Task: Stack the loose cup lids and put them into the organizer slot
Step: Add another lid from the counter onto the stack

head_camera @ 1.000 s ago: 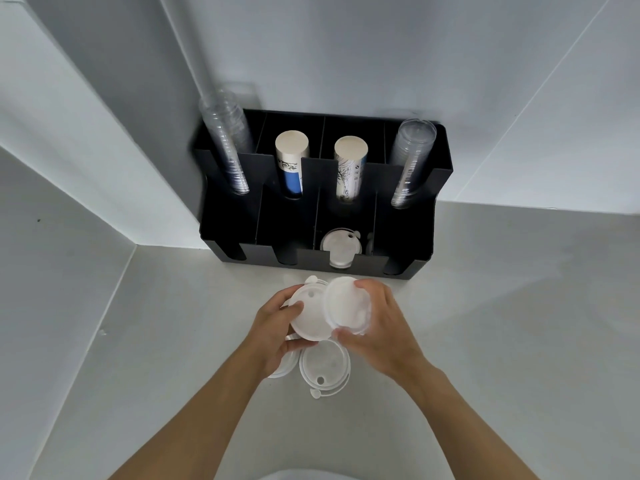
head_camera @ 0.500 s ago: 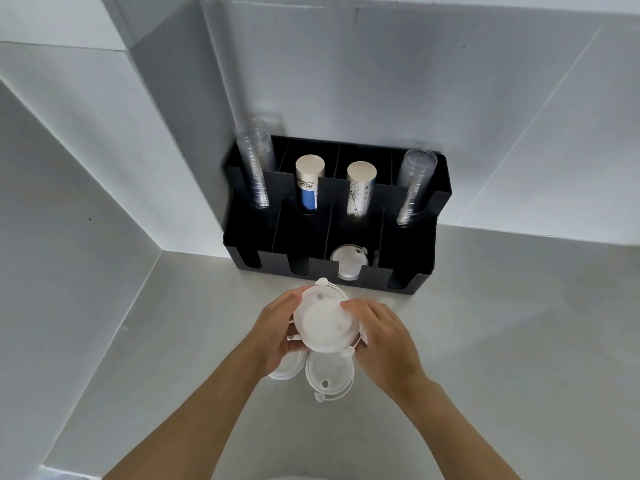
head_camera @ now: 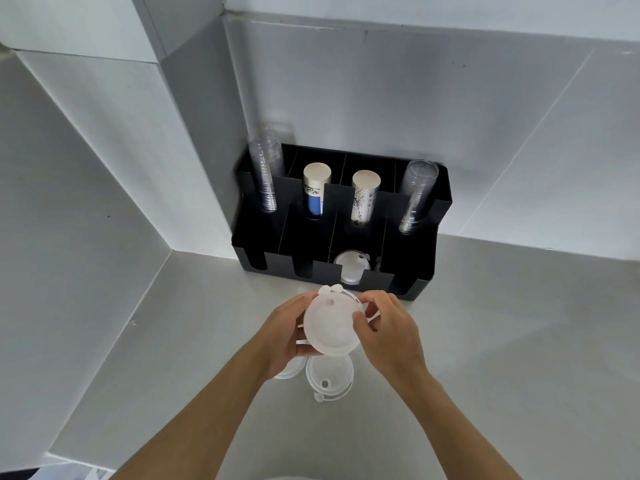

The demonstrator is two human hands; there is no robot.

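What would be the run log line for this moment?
both hands hold lid stack | two lids on counter | organizer ahead

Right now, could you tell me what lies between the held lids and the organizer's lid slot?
Only bare counter between held lids and organizer, per the head view.

Soft, even, cool light is filling the scene, leaving the grey counter [head_camera: 485, 341] and white walls [head_camera: 381, 98] bright without harsh glare. Both hands [head_camera: 346, 327] are casting only faint shadows just below the fingers. Beyond the fingertips, the black organizer [head_camera: 408, 278] is reading very dark, its slots losing detail. The clear cups [head_camera: 415, 195] are catching pale highlights. Wide-angle distortion is bending the wall edges toward the frame's borders, and focus is staying mostly sharp.
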